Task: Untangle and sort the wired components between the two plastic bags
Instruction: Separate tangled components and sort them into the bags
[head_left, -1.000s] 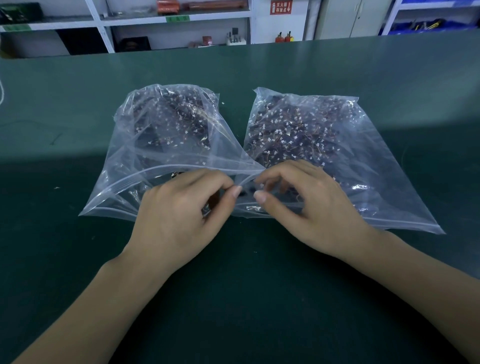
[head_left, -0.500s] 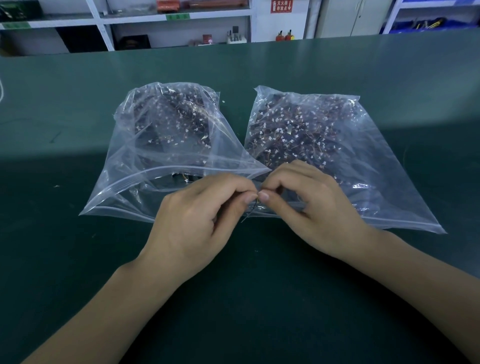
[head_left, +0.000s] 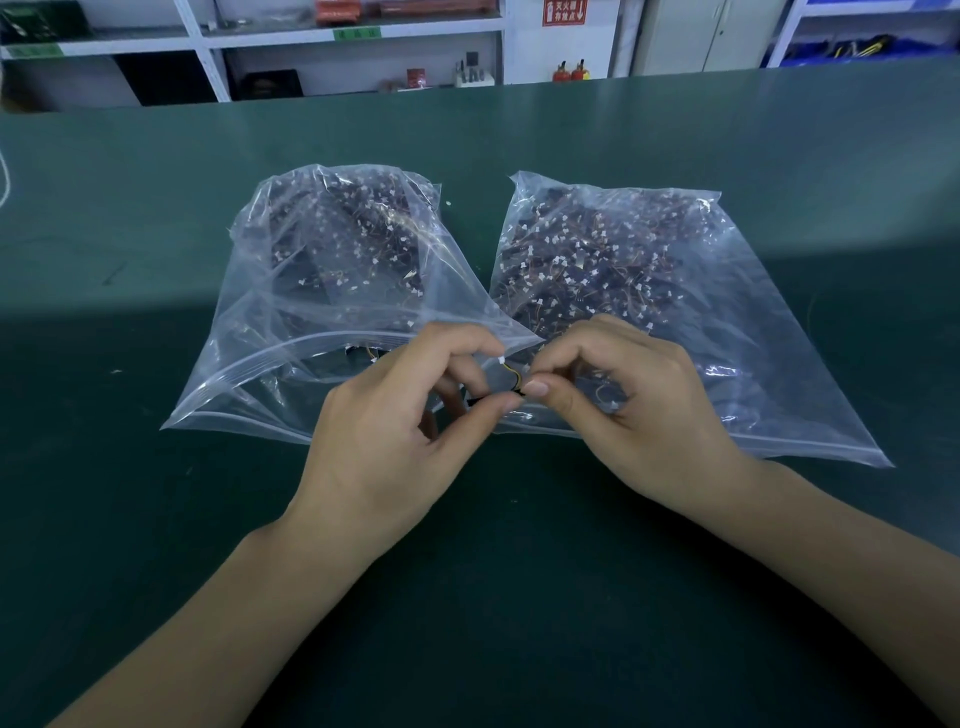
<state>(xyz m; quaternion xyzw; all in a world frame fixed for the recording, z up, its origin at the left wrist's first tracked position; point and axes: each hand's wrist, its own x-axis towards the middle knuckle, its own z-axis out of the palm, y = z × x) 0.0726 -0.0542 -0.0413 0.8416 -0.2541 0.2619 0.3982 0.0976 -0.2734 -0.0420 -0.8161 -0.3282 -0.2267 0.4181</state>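
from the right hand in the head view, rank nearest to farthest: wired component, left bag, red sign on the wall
1. wired component: pinched at the right hand fingertips, also held by the left hand.
2. left bag: across the green table, to the left.
3. red sign: far back on the wall.

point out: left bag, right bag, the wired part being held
left bag (head_left: 291, 332), head view, on its clear front panel.
right bag (head_left: 737, 332), head view, on its clear front panel.
wired part (head_left: 511, 371), head view, on its yellow wire.
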